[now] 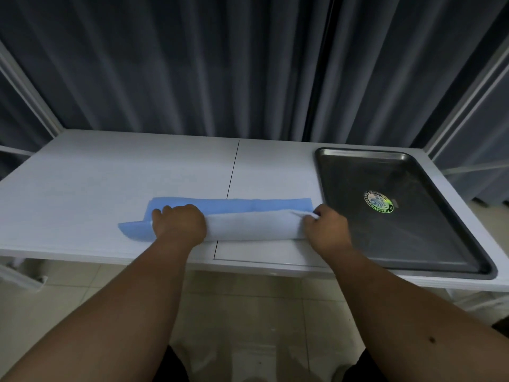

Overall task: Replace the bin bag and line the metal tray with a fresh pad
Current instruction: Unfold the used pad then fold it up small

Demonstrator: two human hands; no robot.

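A folded pad (248, 226), blue on one side and white on the other, lies across the front middle of the white table (110, 172). My left hand (179, 226) grips its left part, fingers curled over the white layer. At the pad's right end my right hand (326, 228) pinches a white edge. The metal tray (344, 188) sits at the table's right end, just right of my right hand, with only a round sticker inside it. No bin or bin bag is in view.
Dark grey curtains hang close behind the table. White frame posts rise at the left and right rear corners. The table's front edge runs just below my wrists, with tiled floor beneath. A thin seam splits the tabletop near its middle.
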